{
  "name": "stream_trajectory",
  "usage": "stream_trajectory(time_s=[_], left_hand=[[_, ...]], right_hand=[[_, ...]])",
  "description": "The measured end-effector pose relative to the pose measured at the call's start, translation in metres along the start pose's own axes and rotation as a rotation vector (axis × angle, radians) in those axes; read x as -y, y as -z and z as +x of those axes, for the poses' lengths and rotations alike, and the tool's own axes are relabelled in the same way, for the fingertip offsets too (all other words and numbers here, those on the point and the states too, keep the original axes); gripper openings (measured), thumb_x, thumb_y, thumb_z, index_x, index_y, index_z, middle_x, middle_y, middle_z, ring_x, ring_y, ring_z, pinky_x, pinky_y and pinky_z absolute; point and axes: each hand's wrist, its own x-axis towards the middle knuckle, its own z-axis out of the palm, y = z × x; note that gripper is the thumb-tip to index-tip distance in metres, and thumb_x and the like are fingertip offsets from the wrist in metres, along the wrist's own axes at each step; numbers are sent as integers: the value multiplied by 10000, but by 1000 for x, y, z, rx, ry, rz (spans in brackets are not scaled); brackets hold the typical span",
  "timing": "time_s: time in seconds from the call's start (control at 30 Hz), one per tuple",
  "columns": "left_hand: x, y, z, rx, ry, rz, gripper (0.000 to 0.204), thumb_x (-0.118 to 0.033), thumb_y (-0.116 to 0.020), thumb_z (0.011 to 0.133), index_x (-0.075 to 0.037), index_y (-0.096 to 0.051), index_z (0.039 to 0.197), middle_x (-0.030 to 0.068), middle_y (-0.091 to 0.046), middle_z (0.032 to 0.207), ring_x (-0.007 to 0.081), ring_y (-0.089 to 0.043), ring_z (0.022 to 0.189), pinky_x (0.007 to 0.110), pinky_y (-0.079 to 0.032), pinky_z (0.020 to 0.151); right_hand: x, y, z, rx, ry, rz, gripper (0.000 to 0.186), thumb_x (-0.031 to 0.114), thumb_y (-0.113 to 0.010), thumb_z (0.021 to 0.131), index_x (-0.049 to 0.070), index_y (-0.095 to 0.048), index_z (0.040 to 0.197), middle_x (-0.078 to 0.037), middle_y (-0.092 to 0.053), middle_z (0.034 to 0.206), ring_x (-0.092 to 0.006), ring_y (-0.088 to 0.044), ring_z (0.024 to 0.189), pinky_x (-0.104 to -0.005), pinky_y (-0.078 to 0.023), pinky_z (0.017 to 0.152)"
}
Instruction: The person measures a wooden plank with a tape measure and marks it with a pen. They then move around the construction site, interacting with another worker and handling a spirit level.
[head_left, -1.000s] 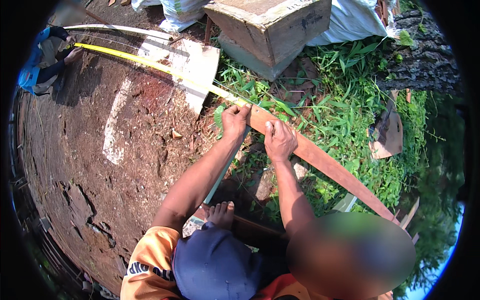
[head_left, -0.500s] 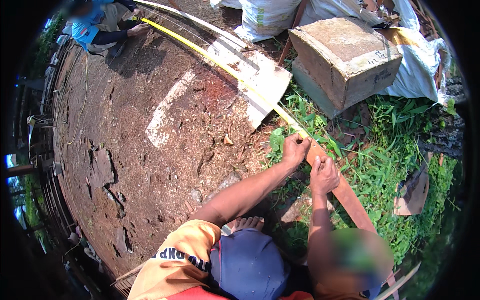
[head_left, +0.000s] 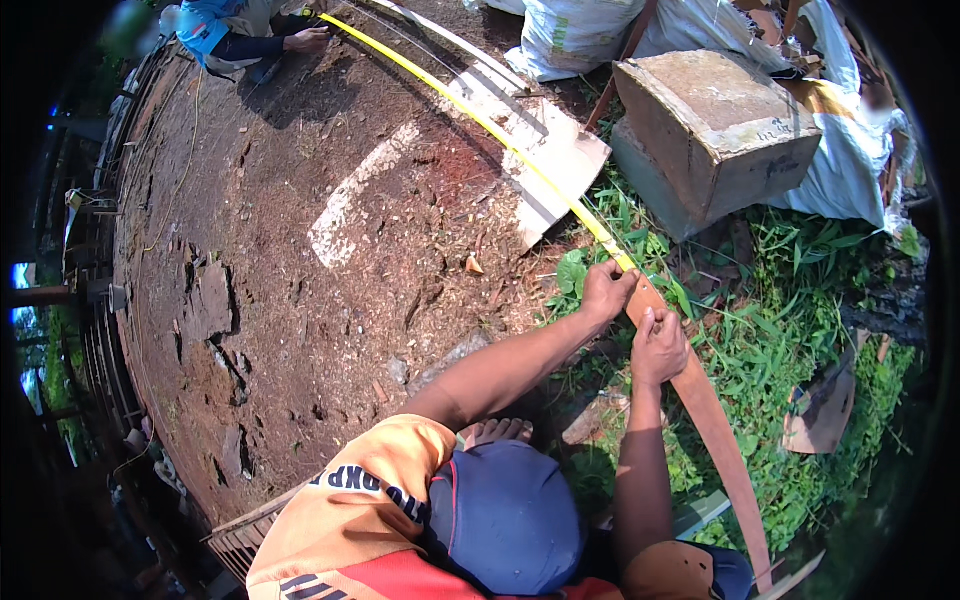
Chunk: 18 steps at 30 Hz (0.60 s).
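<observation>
A long yellow measuring tape (head_left: 480,120) stretches from the far left to the near end of a reddish-brown wooden board (head_left: 712,405). My left hand (head_left: 606,293) pinches the tape's end against the tip of the board, fingers closed. Just to its right, my right hand (head_left: 660,347) has thumb and curled fingers closed on the board, close behind that tip. From there the board runs toward the lower right, over grass. At the far left, a co-worker's hand (head_left: 306,40) is beside the tape's other end; its grip is too small to make out.
A weathered box (head_left: 715,130) stands beyond my hands on the right, with white sacks (head_left: 575,40) behind it. Under the tape lies a pale flat sheet (head_left: 565,155). Bare soil (head_left: 300,320) spreads to the left; a broken brown piece (head_left: 825,415) lies in the grass.
The view has shifted, so the scene sits farther right. Both hands keep their holds on the tape end and board. More of the board's near part shows.
</observation>
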Motion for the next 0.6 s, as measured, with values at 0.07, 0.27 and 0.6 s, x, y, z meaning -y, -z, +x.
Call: stream_trajectory(time_s=[0.07,0.27,0.6], left_hand=[[-2,0,-3,2,16,-14,155,-128,-700,925,-5,-660,841,-6,-618,690,59,-512,585,268,-423,515],[-10,0,-5,1,25,23,148,-126,-696,932,-19,-666,834,-11,-623,728,64,-513,611,258,-409,532],[8,2,0,35,3,-163,228,-145,-697,928,-2,-628,764,0,-591,637,64,-484,537,260,-383,476]], right_hand=[[-1,2,-2,12,5,-13,207,305,-684,914,113,-613,883,-42,-688,815,-274,-665,758,-424,-477,725],[4,6,1,28,-36,70,236,320,-688,919,105,-601,878,-44,-683,806,-273,-666,734,-431,-494,743],[-1,8,-2,39,-35,74,201,298,-694,900,126,-589,889,-24,-698,846,-270,-670,785,-417,-481,760]])
